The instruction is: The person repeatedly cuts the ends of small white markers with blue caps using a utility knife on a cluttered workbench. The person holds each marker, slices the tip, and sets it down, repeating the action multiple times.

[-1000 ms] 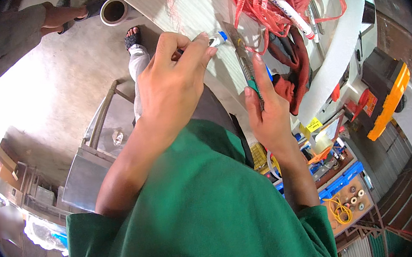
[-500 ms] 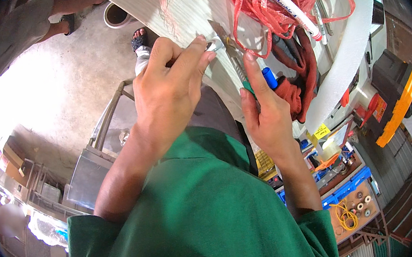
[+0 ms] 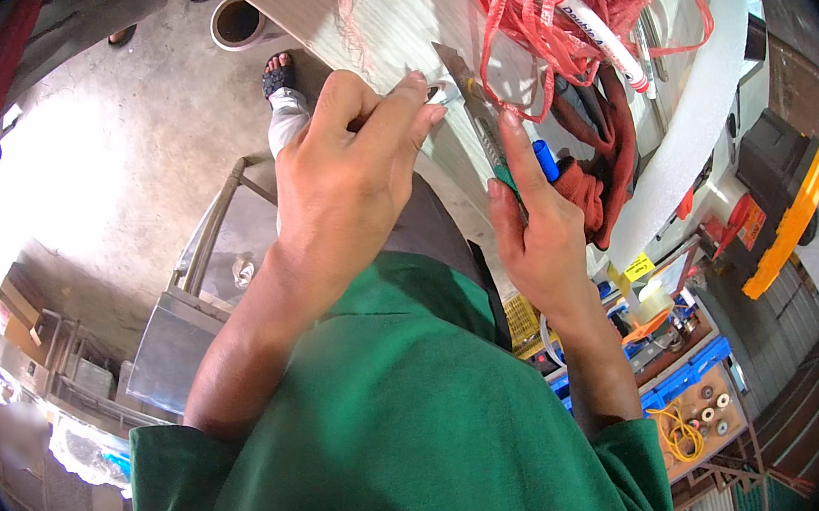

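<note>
My left hand (image 3: 345, 167) is closed in a pinch on a small, shiny, pale piece (image 3: 446, 92) whose kind I cannot make out. Close beside it, my right hand (image 3: 542, 232) grips a utility knife (image 3: 489, 137) with a green part at the handle. The knife's blade is out and points away from me, its side near or against the pale piece. My right index finger stretches along the knife; the other fingers are mostly hidden beneath it. A bundle of red plastic string (image 3: 553, 6) lies just beyond, with one loop hanging by my right fingertip.
On the pale table (image 3: 403, 7) lie a white marker (image 3: 601, 36) with a red cap, a blue cap (image 3: 546, 159) and a dark red and grey cloth (image 3: 583, 192). White foam (image 3: 691, 176) edges the right side. A sandalled foot (image 3: 279, 75) and a bucket (image 3: 237, 22) are at left.
The whole view has shifted slightly, so the table things sit a little lower and further right. Both hands keep their holds. Another person's leg at the upper left shows less now.
</note>
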`<state>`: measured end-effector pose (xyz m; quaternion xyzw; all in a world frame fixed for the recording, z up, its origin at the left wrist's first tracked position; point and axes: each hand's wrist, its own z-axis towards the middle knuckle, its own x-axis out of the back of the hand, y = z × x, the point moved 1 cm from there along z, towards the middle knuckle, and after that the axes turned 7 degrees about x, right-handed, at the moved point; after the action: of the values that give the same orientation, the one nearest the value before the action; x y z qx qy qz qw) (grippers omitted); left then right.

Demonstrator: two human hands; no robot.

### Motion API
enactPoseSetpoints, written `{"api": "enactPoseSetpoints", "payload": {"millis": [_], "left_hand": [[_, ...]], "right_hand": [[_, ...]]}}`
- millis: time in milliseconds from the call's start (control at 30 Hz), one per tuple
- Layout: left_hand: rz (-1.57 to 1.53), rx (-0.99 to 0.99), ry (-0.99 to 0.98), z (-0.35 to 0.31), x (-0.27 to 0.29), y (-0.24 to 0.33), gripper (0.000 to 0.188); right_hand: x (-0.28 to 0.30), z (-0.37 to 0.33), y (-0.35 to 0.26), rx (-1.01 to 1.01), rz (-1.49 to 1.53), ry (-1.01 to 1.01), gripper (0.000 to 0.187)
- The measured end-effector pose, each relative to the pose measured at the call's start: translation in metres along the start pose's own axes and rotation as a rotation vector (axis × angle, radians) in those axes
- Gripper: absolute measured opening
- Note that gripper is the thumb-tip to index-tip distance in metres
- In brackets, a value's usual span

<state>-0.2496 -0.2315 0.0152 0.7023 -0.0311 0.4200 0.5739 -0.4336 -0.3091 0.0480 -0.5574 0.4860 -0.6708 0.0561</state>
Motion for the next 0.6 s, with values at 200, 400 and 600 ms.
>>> {"api": "enactPoseSetpoints", "payload": {"millis": [200,400,600], "left_hand": [[0.01,-0.011,-0.017,0.0004,0.0023,-0.0009,0.029],[0.011,-0.02,-0.013,0.0013,0.0019,-0.0015,0.028],[0.003,-0.022,-0.009,0.0006,0.001,-0.0028,0.029]], "right_hand": [[0.004,-0.002,-0.002,-0.071,0.05,-0.092,0.064],[0.0016,0.0005,0.0,0.008,-0.002,-0.02,0.066],[0.0006,0.0018,-0.0021,-0.015,0.013,-0.007,0.067]]}}
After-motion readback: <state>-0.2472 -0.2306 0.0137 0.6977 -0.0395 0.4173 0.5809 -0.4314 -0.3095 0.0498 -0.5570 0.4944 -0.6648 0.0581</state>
